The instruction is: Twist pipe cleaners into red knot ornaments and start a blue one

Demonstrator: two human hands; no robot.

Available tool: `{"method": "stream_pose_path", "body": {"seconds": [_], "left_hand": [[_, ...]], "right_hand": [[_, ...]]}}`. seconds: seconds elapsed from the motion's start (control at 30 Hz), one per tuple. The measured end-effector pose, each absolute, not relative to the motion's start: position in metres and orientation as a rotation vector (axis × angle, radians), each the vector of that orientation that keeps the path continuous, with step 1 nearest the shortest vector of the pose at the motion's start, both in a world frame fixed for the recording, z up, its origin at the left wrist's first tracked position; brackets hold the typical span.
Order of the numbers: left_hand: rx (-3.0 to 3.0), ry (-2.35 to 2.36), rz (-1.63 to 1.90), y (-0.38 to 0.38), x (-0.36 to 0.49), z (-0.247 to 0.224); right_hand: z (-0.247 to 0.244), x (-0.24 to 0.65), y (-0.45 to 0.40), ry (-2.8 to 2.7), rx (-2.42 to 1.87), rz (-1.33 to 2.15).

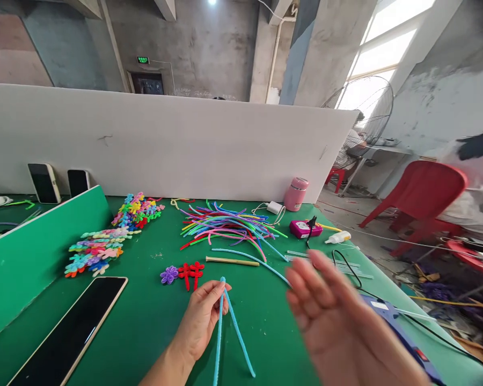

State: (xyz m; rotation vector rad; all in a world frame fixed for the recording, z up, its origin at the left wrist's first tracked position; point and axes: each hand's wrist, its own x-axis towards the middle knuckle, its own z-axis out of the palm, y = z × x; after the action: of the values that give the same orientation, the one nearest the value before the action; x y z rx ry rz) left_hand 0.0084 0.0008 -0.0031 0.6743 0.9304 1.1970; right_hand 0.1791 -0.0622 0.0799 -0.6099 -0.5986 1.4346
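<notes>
My left hand (203, 313) pinches a light blue pipe cleaner (235, 327) at its folded top, and its two legs spread downward toward me. To the right, my right hand (342, 321) is raised with the palm showing and the fingers stretched out, slightly blurred, with nothing in it. Just beyond my left hand lie a purple pipe-cleaner flower (169, 275) and two red flower shapes (191, 272). A thin tan stick (232, 261) and a loose light blue pipe cleaner (249, 254) lie farther back.
A heap of coloured pipe cleaners (229, 225) lies at the back. Finished flowers pile at left (94, 252) beside a green divider (44, 262). A large phone (70, 332) lies front left. A pink bottle (295, 194), a glue bottle (338, 237) and a blue power strip (398, 332) stand or lie right.
</notes>
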Motion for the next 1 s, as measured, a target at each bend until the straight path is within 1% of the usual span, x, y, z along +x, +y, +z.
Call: {"method": "stream_pose_path", "body": {"seconds": [0.07,0.17,0.47,0.6,0.73,0.9,1.0], "left_hand": [[0.69,0.934,1.187,0.0,0.008,-0.003],[0.7,0.931,1.177,0.0,0.008,-0.003],[0.691,0.924,1.183,0.002,0.008,-0.002],[0.665,0.923,1.192,0.002,0.008,0.0],[0.634,0.924,1.221,0.002,0.008,0.0],[0.66,0.922,1.216,0.002,0.009,0.001],[0.668,0.944,1.208,0.0,0.009,0.003]], "right_hand": [[0.088,0.169,-0.049,-0.464,-0.592,1.548],[0.089,0.16,-0.04,-0.332,-0.575,1.625],[0.085,0.157,-0.039,-0.247,-0.616,1.636],[0.073,0.152,-0.029,-0.402,-0.648,1.576],[0.046,0.146,-0.008,-0.66,-0.743,1.588],[0.005,0.142,0.012,-1.043,-0.963,1.372],[-0.008,0.143,0.011,-1.182,-1.011,1.31]]}}
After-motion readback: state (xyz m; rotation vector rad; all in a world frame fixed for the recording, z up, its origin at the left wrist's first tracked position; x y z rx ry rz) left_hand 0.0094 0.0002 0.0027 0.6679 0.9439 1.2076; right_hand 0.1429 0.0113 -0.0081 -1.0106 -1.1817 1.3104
